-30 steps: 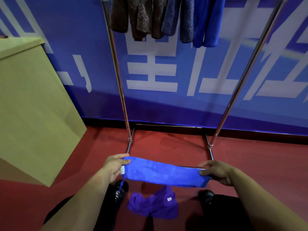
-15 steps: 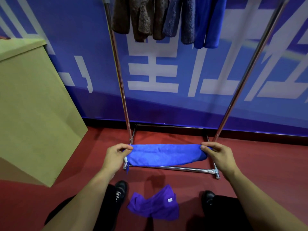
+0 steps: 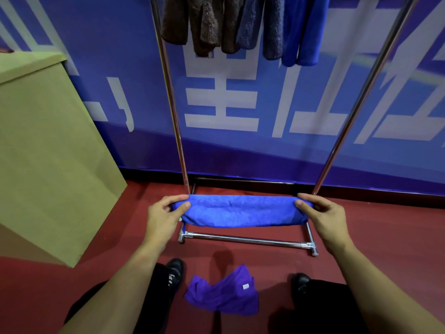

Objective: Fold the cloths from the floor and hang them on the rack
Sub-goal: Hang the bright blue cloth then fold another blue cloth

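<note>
I hold a folded blue cloth [image 3: 240, 210] stretched level in front of me, above the foot of the metal rack [image 3: 243, 239]. My left hand [image 3: 161, 218] pinches its left end and my right hand [image 3: 322, 218] pinches its right end. A crumpled purple cloth [image 3: 224, 295] with a small white tag lies on the red floor between my shoes. Several folded cloths [image 3: 240, 22], brown, grey-blue and bright blue, hang from the rack's top bar, which is out of view.
A tan cardboard box [image 3: 48, 153] stands at the left, close to the rack's left pole [image 3: 171, 100]. The right pole [image 3: 356, 104] slants up to the right. A blue banner wall [image 3: 265, 141] with white characters runs behind the rack.
Both hands have raised the blue cloth and carried it forward, from just above the purple cloth to over the rack's foot. The cloth now looks folded into a thicker band.
</note>
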Demonstrator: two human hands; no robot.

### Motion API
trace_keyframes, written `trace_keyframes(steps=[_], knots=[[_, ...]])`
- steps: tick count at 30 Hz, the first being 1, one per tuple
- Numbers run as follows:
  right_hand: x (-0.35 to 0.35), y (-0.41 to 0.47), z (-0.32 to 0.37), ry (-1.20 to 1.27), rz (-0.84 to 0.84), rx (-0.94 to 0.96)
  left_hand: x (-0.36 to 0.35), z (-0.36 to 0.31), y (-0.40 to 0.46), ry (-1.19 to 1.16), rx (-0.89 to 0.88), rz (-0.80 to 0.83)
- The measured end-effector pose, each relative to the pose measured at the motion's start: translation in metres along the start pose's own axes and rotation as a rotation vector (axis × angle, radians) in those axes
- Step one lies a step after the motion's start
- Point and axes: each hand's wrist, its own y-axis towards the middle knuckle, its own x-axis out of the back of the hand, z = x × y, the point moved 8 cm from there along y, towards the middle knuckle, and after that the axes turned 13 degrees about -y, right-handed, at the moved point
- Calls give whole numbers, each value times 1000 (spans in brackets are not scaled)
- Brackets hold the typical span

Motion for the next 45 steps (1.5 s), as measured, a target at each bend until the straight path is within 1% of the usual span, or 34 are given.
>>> trace_keyframes(steps=[7,11,14,15,17,19,21,23,25,29,31,33,38,41,45], knots=[[-8,1,-3,-18,82,4,-1,14,2,-67,91,7],[-8,2,-10,-85,67,-11,-1,22,0,-89,144,-12],[-7,4,-18,-131,40,-59,1,20,0,-52,121,-38],[-7,4,-19,-162,38,-53,1,18,-1,-50,108,-47],[-12,5,-17,-270,56,17,0,17,-3,-68,92,-66],[-19,4,-15,-359,111,64,-1,21,-2,-108,112,-67],[-25,2,-16,-361,166,66,-1,32,1,-144,175,-33],[-29,1,-21,-345,225,40,-4,41,1,-141,242,13],[-36,-2,-31,-379,327,-20,-10,43,-3,-144,284,64],[-48,-11,-53,-646,549,-73,-27,40,-10,-78,279,177],[-53,-16,-57,-728,619,-76,-37,40,-14,-30,288,260],[-58,-18,-54,-695,621,-73,-47,40,-21,-1,315,335],[-76,-32,-23,-395,665,-16,-63,46,-30,142,318,476],[-90,-42,-7,-281,714,32,-66,45,-33,127,328,497],[-106,-54,10,-217,754,105,-72,40,-41,85,375,553]])
